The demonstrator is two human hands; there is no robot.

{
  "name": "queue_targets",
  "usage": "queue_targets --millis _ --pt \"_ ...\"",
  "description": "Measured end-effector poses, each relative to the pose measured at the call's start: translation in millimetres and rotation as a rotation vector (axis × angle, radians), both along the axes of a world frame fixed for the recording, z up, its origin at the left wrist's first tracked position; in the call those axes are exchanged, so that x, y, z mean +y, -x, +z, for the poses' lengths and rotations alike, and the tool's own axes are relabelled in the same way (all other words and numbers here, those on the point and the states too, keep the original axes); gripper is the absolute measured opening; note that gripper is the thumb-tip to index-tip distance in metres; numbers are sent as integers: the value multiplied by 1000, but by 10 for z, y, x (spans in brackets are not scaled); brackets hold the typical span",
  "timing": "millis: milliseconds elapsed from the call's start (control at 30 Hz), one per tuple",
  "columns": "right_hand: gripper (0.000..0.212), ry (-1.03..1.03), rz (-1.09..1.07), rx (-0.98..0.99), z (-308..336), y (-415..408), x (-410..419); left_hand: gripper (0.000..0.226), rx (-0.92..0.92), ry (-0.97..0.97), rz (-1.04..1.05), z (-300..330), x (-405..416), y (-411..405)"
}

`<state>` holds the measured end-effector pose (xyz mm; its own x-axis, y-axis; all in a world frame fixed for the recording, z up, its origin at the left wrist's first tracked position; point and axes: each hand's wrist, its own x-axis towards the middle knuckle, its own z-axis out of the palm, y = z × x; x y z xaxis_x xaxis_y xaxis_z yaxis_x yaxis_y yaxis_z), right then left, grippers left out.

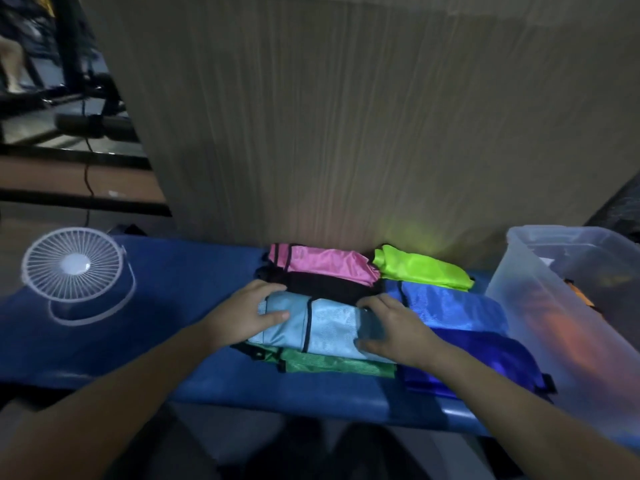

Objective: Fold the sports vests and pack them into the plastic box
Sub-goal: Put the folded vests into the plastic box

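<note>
Several folded sports vests lie side by side on the blue table [194, 341]. A light blue vest [329, 327] sits in the middle, and both hands hold it. My left hand [247, 311] grips its left end, thumb on top. My right hand [391, 329] grips its right end with curled fingers. Around it lie a pink vest [325, 263], a black vest [322, 285], a neon green vest [422, 268], a blue vest [450, 306], a dark blue vest [485, 362] and a green vest [329, 363]. The clear plastic box [512, 299] stands at the right with something orange inside.
A small white desk fan [74, 268] stands on the table's left part. A tall beige panel [346, 116] rises right behind the vests. Black frames and a cable are on the floor at the far left.
</note>
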<state>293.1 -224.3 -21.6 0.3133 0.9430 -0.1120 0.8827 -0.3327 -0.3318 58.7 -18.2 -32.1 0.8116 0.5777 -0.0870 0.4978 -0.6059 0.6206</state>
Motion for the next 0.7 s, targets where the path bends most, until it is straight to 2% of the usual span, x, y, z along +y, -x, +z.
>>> queue_targets --millis 133,233,333,467,633,700 --pt "78 -1 -2 -30 -85 -52 111 83 80 -4 32 9 69 -120" --pt "69 -13 -9 3 -82 -63 138 65 45 26 10 38 98 -158" --pt "59 -48 -28 118 -46 -52 129 48 -12 31 -28 92 69 -190" --pt "25 -102 -67 307 38 -28 86 41 -72 213 -42 213 62 -192" --pt "24 -116 -103 531 231 10 -29 59 -145 426 -64 373 127 -132" --pt "26 -119 -140 670 333 2 -93 59 -188 512 -46 462 141 -111"
